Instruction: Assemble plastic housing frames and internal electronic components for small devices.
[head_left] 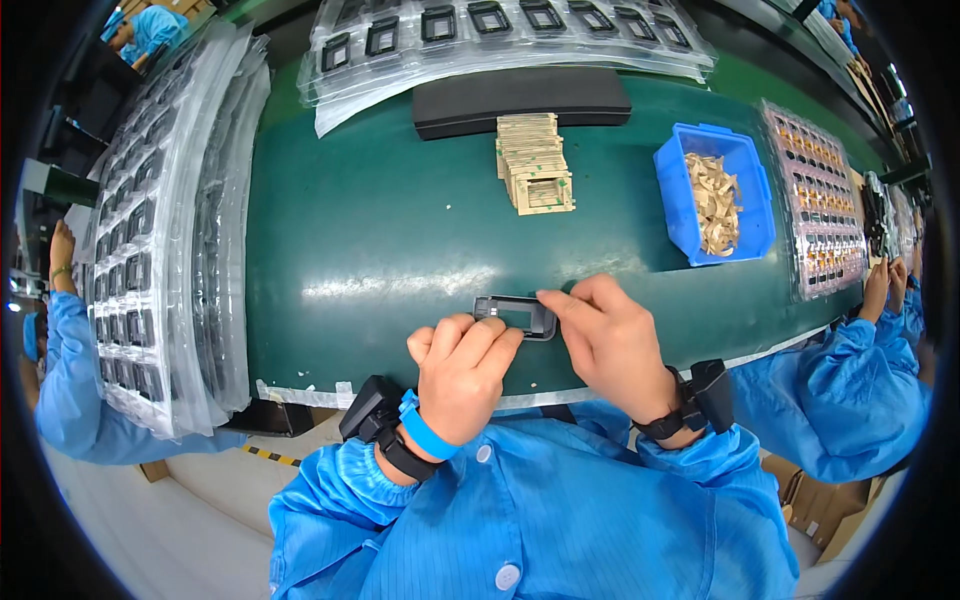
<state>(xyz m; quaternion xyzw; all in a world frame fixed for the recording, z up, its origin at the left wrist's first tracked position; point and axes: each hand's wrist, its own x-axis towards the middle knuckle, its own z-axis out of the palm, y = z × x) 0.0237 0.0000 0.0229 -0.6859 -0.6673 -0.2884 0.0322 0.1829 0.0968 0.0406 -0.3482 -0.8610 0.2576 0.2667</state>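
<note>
Likely light, stiff; take black frame [544, 323] edgewise: clamped in left grip [462, 375], eight o'clock; can't tell right grip's [620, 345] closure.

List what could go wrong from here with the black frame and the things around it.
The black frame could slip or twist, as the left hand grips one end while the right hand's fingertips work at the other.
The fanned stack of paper frames looks loose and might slide if bumped.
The open blue bin could spill its scraps if knocked.
</note>
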